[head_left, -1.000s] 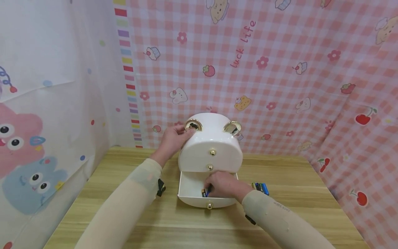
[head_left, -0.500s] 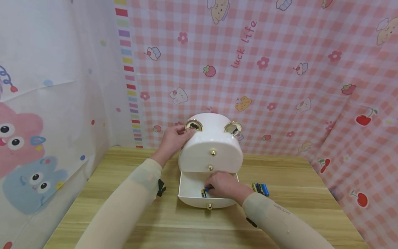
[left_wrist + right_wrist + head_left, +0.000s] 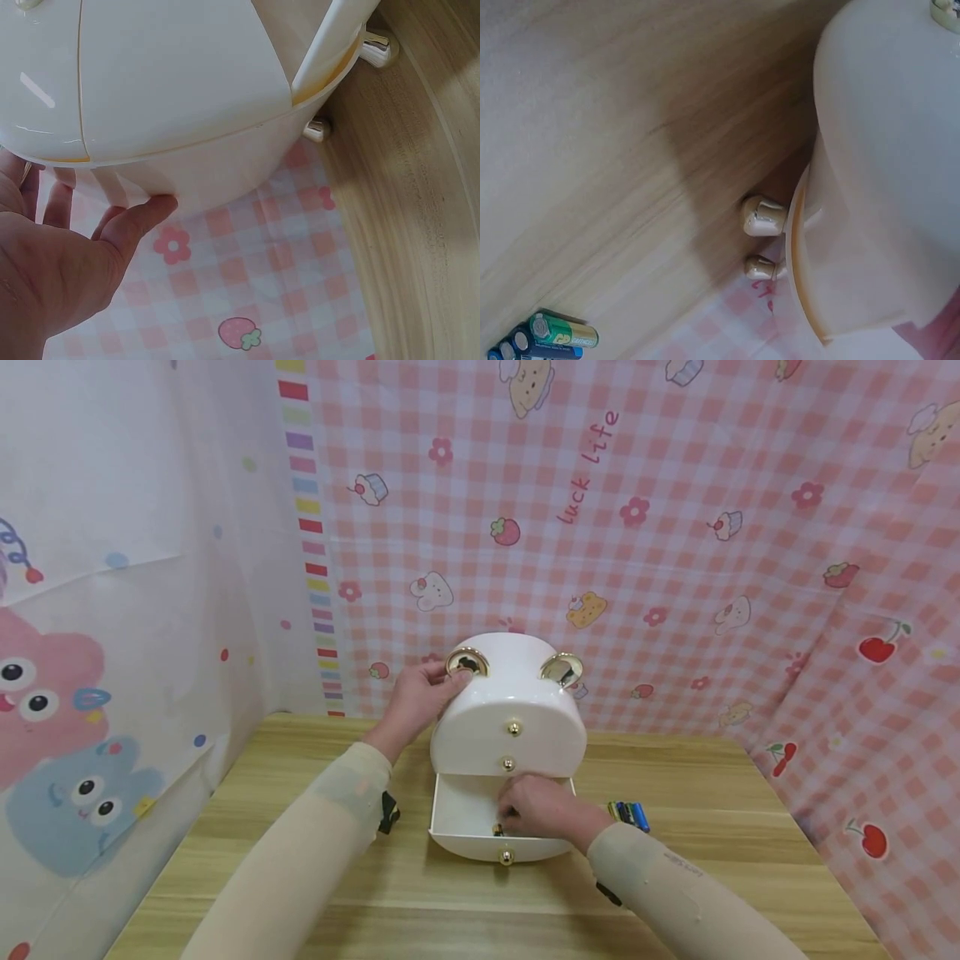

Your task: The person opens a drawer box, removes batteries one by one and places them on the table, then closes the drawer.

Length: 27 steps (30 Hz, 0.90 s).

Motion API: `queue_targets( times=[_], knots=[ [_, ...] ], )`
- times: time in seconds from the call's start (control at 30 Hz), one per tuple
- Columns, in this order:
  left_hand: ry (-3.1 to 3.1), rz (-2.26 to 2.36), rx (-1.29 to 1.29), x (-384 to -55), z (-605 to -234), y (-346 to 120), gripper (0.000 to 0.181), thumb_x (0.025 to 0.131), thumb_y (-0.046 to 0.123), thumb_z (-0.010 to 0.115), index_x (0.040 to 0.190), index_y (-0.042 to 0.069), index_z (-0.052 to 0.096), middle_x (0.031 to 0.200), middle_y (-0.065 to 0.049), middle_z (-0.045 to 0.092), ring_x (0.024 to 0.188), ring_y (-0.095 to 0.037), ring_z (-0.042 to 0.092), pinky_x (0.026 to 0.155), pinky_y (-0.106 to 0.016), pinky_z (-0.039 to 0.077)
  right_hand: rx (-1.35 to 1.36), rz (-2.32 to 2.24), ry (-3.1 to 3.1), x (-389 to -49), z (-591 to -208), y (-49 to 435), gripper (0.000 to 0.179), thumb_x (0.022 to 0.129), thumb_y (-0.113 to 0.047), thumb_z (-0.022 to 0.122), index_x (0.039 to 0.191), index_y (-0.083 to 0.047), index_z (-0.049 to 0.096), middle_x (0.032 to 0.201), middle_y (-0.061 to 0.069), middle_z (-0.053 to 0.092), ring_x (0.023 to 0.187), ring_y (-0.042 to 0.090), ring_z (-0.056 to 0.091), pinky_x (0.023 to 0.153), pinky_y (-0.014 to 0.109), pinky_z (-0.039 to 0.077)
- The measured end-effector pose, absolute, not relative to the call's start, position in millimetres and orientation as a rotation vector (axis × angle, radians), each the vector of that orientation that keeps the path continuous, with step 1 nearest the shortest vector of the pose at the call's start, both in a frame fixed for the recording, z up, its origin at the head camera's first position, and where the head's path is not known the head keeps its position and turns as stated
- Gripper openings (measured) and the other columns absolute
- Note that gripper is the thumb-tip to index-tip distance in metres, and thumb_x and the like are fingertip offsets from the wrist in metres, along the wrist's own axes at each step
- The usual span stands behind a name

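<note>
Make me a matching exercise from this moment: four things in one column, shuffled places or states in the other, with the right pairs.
1. Left hand
2. Right hand
3. Shallow white drawer
4. Row of blue, dark and green-gold cylindrical batteries

A. Inside the drawer
B. On the pale wood-grain table
C. Pulled open
D. Touching the rounded glossy white cabinet

Pairs: 1-D, 2-A, 3-C, 4-B

From my remote seat, I see the right hand [image 3: 536, 808] slightly further right, covering more than half a second ago. Only a battery's dark-and-gold end [image 3: 498, 831] shows, closer to the drawer's front wall [image 3: 461, 845]; the blue piece beside it is out of sight.
</note>
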<state>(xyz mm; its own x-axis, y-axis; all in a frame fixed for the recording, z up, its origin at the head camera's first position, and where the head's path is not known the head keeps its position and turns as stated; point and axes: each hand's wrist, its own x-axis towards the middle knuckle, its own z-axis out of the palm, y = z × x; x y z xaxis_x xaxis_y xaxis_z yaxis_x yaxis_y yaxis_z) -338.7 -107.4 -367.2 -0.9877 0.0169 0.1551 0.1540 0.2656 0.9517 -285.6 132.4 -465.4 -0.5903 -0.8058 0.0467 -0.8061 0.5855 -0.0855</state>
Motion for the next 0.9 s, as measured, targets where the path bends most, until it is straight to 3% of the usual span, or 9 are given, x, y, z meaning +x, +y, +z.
queue_targets(
  times=[0.23, 0.5, 0.7, 0.9],
  knots=[
    [-2.406, -1.821, -0.166, -339.0, -367.3, -107.6, 0.045, 0.098, 0.037, 0.080, 0.133, 0.009, 0.076, 0.126, -0.019, 0.077, 0.112, -0.026, 0.074, 0.086, -0.029, 0.064, 1.424, 0.198, -2.912, -286.6, -460.7, 134.9, 0.015, 0.077, -0.001, 0.083, 0.086, -0.013, 0.080, 0.091, -0.003, 0.075, 0.084, 0.008, 0.060, 0.081, 0.026, 0.055],
    [-2.405, -1.815, -0.171, -338.4, -367.4, -107.0, 0.044, 0.098, 0.037, 0.080, 0.132, 0.009, 0.077, 0.124, -0.018, 0.078, 0.108, -0.023, 0.074, 0.083, -0.027, 0.063, 1.275, 0.239, -3.022, -284.4, -458.9, 134.2, 0.022, 0.081, -0.009, 0.090, 0.102, -0.014, 0.084, 0.098, -0.005, 0.078, 0.083, 0.005, 0.062, 0.076, 0.023, 0.055],
    [-2.395, -1.816, -0.178, -338.3, -367.4, -106.8, 0.041, 0.098, 0.037, 0.080, 0.128, 0.009, 0.078, 0.118, -0.017, 0.080, 0.095, -0.014, 0.073, 0.077, -0.023, 0.061, 1.250, 0.188, -2.986, -284.0, -459.8, 135.1, 0.022, 0.080, -0.014, 0.092, 0.100, -0.016, 0.083, 0.099, -0.005, 0.079, 0.083, 0.004, 0.061, 0.078, 0.026, 0.055],
    [-2.396, -1.804, -0.183, -337.4, -367.4, -106.8, 0.041, 0.098, 0.036, 0.080, 0.129, 0.008, 0.078, 0.120, -0.018, 0.079, 0.098, -0.017, 0.074, 0.078, -0.023, 0.061, 1.261, 0.160, -2.946, -284.6, -461.5, 136.0, 0.022, 0.079, -0.015, 0.092, 0.098, -0.017, 0.083, 0.098, -0.005, 0.079, 0.085, 0.005, 0.064, 0.080, 0.027, 0.057]
  ],
)
